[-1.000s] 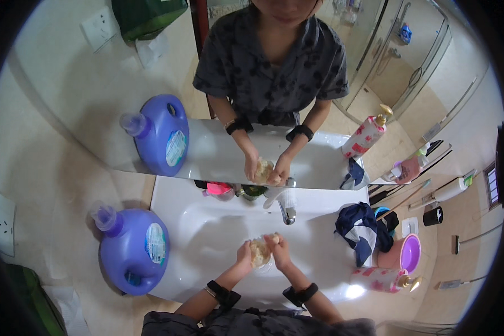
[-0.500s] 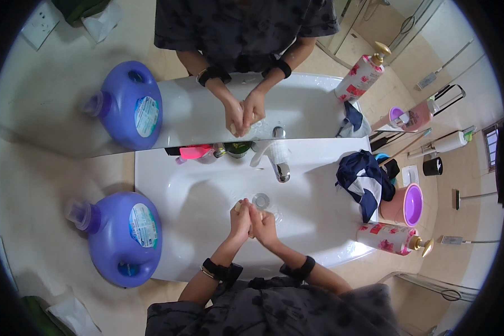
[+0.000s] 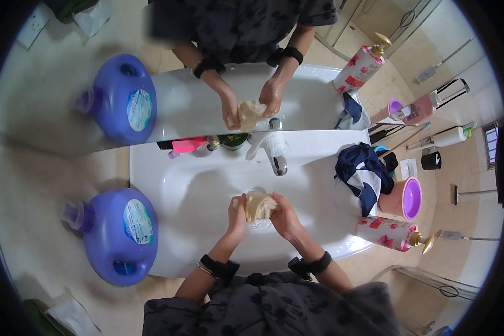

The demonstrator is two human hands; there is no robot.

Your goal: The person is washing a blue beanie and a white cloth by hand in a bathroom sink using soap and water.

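A wet, cream-coloured cloth is spread between my two hands over the white basin. My left hand grips its left side and my right hand grips its right side, both with fingers bent around the fabric. Just behind them, the faucet stands above the drain, which is mostly hidden by the cloth. The mirror shows both hands and the cloth in reflection.
A purple detergent jug stands left of the basin. On the right lie a navy-and-white garment and a pink-patterned pump bottle. Beyond are a pink bucket and long handles. Small items, including a pink one, line the back edge.
The cloth, bunched small inside my closed hands half a second ago, is now opened out between them. My hands have moved apart. The whole view has shifted since a second ago.
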